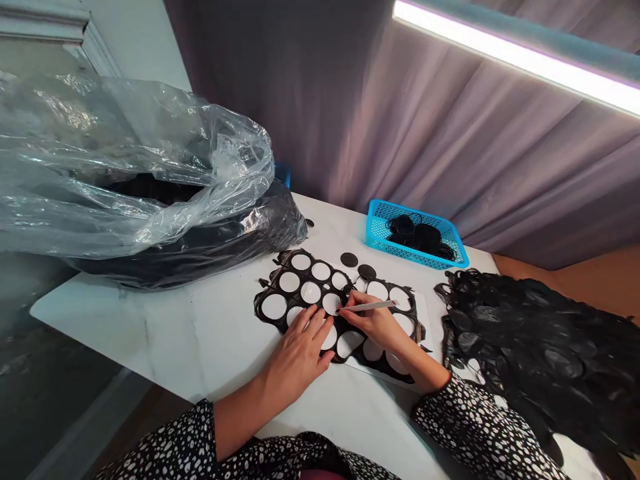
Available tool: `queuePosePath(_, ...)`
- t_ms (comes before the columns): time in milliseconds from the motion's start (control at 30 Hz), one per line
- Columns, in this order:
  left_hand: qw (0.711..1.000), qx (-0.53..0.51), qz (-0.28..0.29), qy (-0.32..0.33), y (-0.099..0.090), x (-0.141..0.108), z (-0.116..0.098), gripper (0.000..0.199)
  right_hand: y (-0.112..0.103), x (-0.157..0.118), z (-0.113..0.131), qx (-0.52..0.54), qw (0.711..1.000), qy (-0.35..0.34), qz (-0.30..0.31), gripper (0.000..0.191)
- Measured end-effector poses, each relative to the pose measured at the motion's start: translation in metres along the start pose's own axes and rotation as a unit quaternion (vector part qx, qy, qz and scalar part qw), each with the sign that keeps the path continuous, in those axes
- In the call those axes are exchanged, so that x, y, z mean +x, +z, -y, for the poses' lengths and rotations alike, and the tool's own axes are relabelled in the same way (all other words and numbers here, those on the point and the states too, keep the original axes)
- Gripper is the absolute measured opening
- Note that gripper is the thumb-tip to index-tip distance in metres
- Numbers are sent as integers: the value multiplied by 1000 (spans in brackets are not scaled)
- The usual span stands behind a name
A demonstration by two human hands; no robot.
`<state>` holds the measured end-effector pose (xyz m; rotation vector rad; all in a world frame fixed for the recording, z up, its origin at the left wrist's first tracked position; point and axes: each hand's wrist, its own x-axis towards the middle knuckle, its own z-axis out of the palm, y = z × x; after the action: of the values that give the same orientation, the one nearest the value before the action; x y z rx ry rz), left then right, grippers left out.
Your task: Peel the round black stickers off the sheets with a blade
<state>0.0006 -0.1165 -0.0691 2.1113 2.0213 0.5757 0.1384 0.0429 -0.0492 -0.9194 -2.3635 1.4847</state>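
Pressing down with fingers spread, the left hand [297, 350] pins a black die-cut sheet [300, 278] full of round white openings to a white marble table [125, 327]. The right hand [373, 321] pinches a slim pen-like tool [367, 307], its tip at the sheet's surface beside one opening. Two loose black discs [349, 259] lie just beyond the sheet. Farther on, a blue mesh basket [395, 248] holds more black pieces. A heap of black cut-out scrap [535, 353] sits right, and a clear plastic bag [140, 167] slumps left.
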Motion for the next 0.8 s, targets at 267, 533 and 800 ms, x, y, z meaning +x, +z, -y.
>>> queuePosePath(267,1000,3,-10,18,4,-3,3,46,12,0,-1,-29,998,-50,7,20)
queuePosePath(533,1000,11,-9,20,4,-3,3,44,14,-5,3,-112,992,-52,-19,16)
queuePosePath(800,1000,6,-15,17,4,-3,3,45,12,-5,-1,-52,998,-35,-17,22)
